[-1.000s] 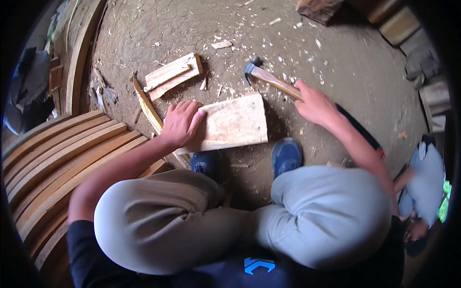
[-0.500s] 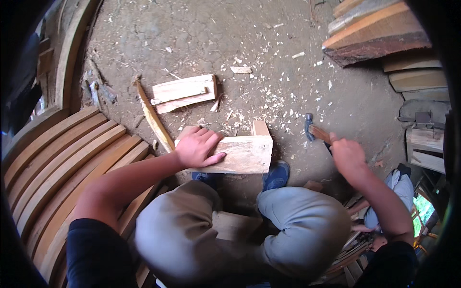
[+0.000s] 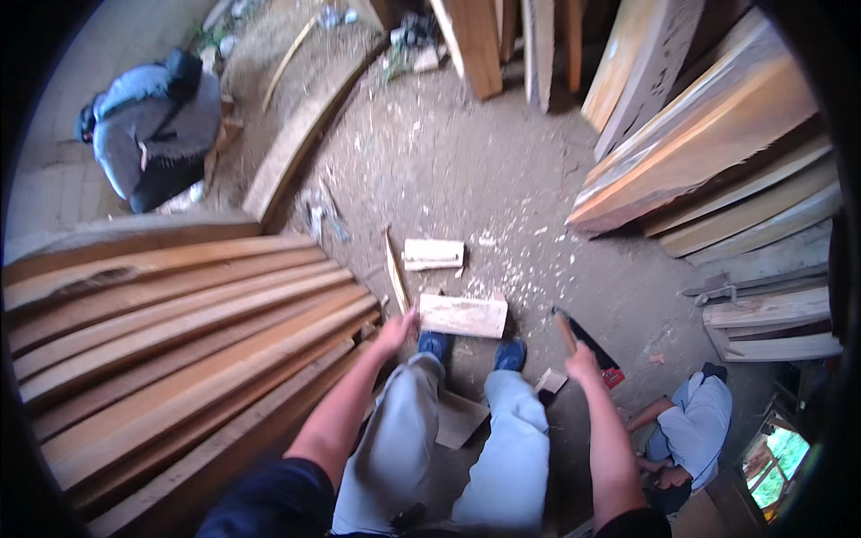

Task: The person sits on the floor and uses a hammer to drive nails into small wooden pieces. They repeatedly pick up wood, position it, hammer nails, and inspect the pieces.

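Note:
My right hand (image 3: 583, 362) is closed round the wooden handle of a hammer (image 3: 564, 330), its dark head pointing away from me. Just behind it, a saw (image 3: 595, 339) with a dark blade and a red part at its near end shows. In front of my shoes sits a pale wooden board (image 3: 462, 316), with block ends showing behind its far edge. My left hand (image 3: 397, 333) is by the board's left end, small in view, with fingers stretched forward and nothing visible in them. Whether it touches the board, I cannot tell.
Long curved planks (image 3: 197, 305) are stacked at the left. More timber (image 3: 700, 134) leans at the right. A pale block (image 3: 433, 254), a thin strip (image 3: 395, 269) and wood chips (image 3: 529, 260) lie ahead. One person (image 3: 704, 417) crouches at lower right, another (image 3: 157, 125) at upper left.
My view has risen and widened, and my legs look straighter. The left hand has come off the board's top to its left end. The hammer stays in my right hand, now nearer my body.

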Available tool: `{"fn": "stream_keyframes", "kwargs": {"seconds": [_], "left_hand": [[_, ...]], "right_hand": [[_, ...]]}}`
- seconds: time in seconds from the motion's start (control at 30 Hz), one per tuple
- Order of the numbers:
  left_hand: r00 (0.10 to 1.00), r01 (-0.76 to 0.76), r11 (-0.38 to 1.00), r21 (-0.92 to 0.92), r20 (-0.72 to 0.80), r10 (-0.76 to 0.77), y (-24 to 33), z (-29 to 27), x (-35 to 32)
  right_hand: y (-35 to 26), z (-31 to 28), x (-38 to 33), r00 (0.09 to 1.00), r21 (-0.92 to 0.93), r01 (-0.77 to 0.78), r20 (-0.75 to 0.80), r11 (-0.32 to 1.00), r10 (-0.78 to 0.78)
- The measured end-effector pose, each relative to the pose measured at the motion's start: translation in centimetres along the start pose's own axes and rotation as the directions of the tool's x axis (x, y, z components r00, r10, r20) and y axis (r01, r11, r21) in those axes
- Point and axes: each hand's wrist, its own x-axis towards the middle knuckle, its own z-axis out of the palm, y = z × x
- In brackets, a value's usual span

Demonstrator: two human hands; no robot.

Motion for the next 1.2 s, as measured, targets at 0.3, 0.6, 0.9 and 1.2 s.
{"fn": "stream_keyframes", "kwargs": {"seconds": [0.3, 0.6, 0.9, 1.2], "left_hand": [[0.913, 0.1, 0.904, 0.415, 0.324, -0.25, -0.4, -2.5, -21.5], [0.996, -0.023, 0.996, 0.088, -0.086, 0.031, 19.5, -12.8, -30.2], [0.935, 0.183, 0.983, -0.01, -0.307, -0.177, 28.0, -17.9, -27.6], [0.904, 0.062, 0.946, -0.317, -0.384, -0.188, 39.5, -15.5, -29.7]], "right_hand": [[6.6, -4.0, -26.2, 0.993, 0.582, -0.069, 0.12, 0.81, -0.002], [14.9, -2.1, -36.4, 0.969, 0.719, -0.247, 0.165, 0.649, 0.185], [6.2, -19.1, -25.3, 0.927, 0.448, -0.227, 0.372, 0.865, 0.051], [-3.1, -42.1, -11.0, 0.901, 0.204, 0.091, 0.4, 0.975, -0.168]]}}
